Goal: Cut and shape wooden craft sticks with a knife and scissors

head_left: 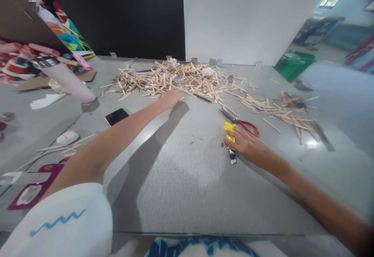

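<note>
My left hand (171, 98) reaches to the front edge of a loose heap of thin wooden sticks (157, 78). Its fingers are drawn together and mostly turned away from me; a pale tip shows beside them, too small to name. My right hand (244, 142) lies on the table with its fingers closed over a yellow tool (229, 132) that has a black and metallic end; its exact kind is unclear. Just beyond that hand are scissors (239, 122) with red handles. A dark pencil-like stick (203, 98) lies along the heap's edge.
More sticks (271, 109) spread to the right. On the left are a phone (117, 116), a white mouse (67, 137), a pale pink bottle (68, 79) and a magenta item (36, 186). Black and white panels (233, 19) stand behind the heap; a green bin (295, 65) is beyond the table.
</note>
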`<state>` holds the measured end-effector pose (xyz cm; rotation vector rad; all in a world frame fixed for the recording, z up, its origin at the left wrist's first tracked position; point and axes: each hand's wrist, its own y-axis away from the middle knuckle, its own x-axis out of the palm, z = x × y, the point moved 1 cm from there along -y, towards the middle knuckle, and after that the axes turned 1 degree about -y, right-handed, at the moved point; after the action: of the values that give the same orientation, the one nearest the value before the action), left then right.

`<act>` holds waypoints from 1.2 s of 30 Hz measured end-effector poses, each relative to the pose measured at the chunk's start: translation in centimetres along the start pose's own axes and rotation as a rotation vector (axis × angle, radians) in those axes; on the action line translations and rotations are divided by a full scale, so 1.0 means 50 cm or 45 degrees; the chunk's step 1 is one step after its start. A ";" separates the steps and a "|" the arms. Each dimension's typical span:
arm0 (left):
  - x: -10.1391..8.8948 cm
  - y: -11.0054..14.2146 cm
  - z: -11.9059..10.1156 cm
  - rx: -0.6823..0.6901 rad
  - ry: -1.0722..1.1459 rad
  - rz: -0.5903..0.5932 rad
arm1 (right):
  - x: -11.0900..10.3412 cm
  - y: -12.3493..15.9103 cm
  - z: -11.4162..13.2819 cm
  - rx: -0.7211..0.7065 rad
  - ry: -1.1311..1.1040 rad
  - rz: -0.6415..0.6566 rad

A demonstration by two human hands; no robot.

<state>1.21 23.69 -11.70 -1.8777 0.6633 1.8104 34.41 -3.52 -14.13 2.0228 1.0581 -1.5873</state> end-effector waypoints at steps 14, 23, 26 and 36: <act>-0.006 0.160 -0.119 -0.066 0.715 0.030 | 0.023 -0.084 -0.001 0.104 -0.209 -0.001; -0.013 0.204 -0.131 -0.194 1.388 0.331 | 0.027 -0.159 -0.163 0.492 -0.346 0.088; -0.033 0.211 -0.136 -0.206 1.513 0.384 | 0.046 -0.168 -0.226 0.673 -0.250 0.144; -0.049 0.225 -0.120 -0.260 1.250 0.195 | 0.086 -0.168 -0.242 0.869 -0.136 0.344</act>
<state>-1.12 11.22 -8.88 -2.9092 0.9651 0.9410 36.71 11.62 -13.12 2.3137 0.1790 -2.0508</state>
